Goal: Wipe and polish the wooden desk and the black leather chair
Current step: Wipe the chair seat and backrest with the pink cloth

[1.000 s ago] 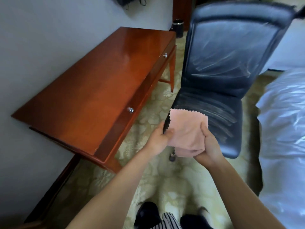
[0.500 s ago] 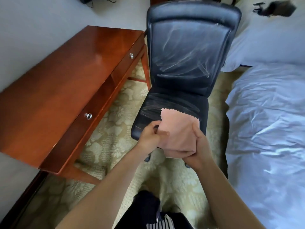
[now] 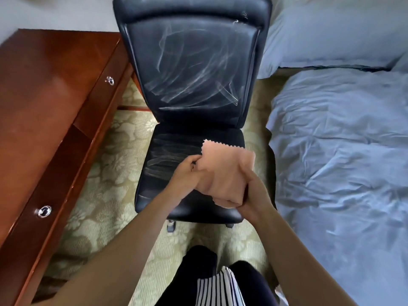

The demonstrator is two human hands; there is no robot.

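Streaky chair (image 3: 194, 69) now centred; pink cloth (image 3: 223, 171) tight in left hand (image 3: 185, 176) and right hand (image 3: 254, 195).

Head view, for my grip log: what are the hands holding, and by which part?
Both hold one pink cloth. The left hand pinches its left edge, and the right hand grips its bunched lower right part.

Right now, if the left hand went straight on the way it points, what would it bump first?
Probably the black leather chair: the left hand, pinching the pink zigzag-edged cloth, points across the seat toward the streaked backrest. Depth is unclear.
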